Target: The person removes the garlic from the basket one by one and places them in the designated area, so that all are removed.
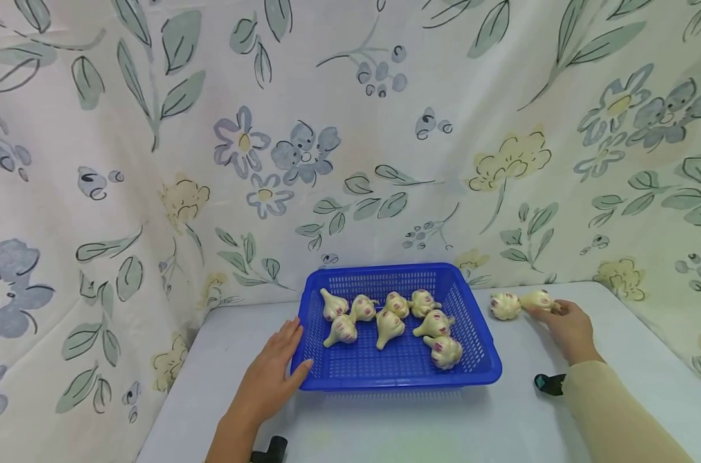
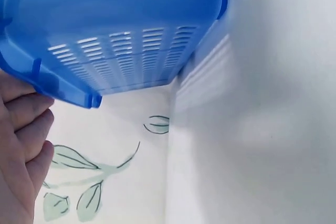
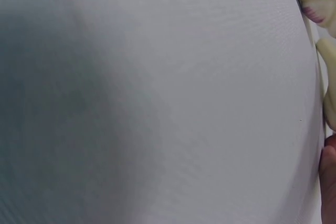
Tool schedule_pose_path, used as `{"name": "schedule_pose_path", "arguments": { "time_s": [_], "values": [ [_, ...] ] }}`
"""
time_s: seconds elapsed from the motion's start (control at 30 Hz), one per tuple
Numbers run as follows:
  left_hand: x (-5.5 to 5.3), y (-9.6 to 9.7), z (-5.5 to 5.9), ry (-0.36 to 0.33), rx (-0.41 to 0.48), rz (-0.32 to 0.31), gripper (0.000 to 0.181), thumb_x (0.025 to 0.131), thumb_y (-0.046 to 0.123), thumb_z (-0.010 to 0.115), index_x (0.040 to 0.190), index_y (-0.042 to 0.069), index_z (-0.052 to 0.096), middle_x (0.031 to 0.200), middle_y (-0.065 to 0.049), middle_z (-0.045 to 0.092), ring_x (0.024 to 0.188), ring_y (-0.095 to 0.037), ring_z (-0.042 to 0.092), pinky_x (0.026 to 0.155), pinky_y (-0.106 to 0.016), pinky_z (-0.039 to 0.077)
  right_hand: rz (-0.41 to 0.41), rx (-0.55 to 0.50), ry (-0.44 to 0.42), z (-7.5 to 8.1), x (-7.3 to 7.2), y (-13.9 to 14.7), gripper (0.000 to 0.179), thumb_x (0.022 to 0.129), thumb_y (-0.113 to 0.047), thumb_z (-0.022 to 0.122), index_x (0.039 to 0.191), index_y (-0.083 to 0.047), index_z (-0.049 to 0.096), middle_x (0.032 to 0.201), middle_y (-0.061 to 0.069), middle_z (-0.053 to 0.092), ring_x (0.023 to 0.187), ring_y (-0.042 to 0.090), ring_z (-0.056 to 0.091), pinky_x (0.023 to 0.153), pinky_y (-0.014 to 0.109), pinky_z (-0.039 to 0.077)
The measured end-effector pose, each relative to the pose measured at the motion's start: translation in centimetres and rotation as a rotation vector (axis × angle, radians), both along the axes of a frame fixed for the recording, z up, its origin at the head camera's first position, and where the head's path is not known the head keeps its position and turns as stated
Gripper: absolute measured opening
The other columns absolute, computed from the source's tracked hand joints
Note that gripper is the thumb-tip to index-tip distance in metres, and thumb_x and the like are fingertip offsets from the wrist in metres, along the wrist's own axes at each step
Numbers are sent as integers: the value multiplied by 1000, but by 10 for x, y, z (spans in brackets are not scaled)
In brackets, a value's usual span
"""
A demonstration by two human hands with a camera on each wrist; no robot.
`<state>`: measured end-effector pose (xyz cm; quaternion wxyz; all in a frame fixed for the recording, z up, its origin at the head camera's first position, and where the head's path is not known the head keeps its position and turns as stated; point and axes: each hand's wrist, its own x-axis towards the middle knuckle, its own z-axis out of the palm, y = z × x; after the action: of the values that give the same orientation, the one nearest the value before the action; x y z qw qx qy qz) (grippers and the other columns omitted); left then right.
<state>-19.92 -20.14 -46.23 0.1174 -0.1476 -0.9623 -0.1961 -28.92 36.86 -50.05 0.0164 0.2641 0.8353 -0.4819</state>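
Note:
A blue plastic basket [image 1: 385, 382] stands on the table with several garlic bulbs [image 1: 390, 328] inside, most of them toward its back and right. My left hand [image 1: 266, 373] rests against the basket's left rim, fingers extended; the left wrist view shows these fingertips [image 2: 39, 108] beside the blue wall. Right of the basket lie two more garlic bulbs. One garlic bulb [image 1: 505, 306] sits free on the table. The other garlic bulb [image 1: 537, 299] touches it, and my right hand [image 1: 570, 331] pinches that one between thumb and fingers. Only the right hand's fingertips show in the right wrist view.
The white table [image 1: 373, 431] ends at the back against a hanging floral cloth [image 1: 350, 148], which also closes off the left side. Dark wrist-camera pieces sit by both wrists. White table surface extends in front of the basket and right of it.

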Motion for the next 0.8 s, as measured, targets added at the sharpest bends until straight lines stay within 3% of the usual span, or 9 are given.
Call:
{"name": "schedule_pose_path", "arguments": {
  "time_s": [0.2,0.5,0.8],
  "values": [
    [1,3,0,-62,-17,9,77,92,51,61,153,13,35,162,0,27,150,-24,24,119,-49,28,-1,0,-8,-1,-1,1,109,86,-64,61,155,4,11,157,32,18,142,51,24,113,63,29],
    [-1,3,0,-44,-5,-23,81,91,59,58,152,11,36,161,-2,29,150,-24,25,120,-47,27,13,4,-6,-4,-2,5,111,85,-66,61,155,3,10,157,33,17,140,52,26,111,64,30],
    [0,3,1,-57,14,-9,80,91,57,60,152,12,37,161,-1,29,150,-22,24,119,-49,28,-23,-49,-11,-3,-4,6,110,84,-71,56,157,-3,9,161,28,10,144,50,23,112,63,30]
  ]
}}
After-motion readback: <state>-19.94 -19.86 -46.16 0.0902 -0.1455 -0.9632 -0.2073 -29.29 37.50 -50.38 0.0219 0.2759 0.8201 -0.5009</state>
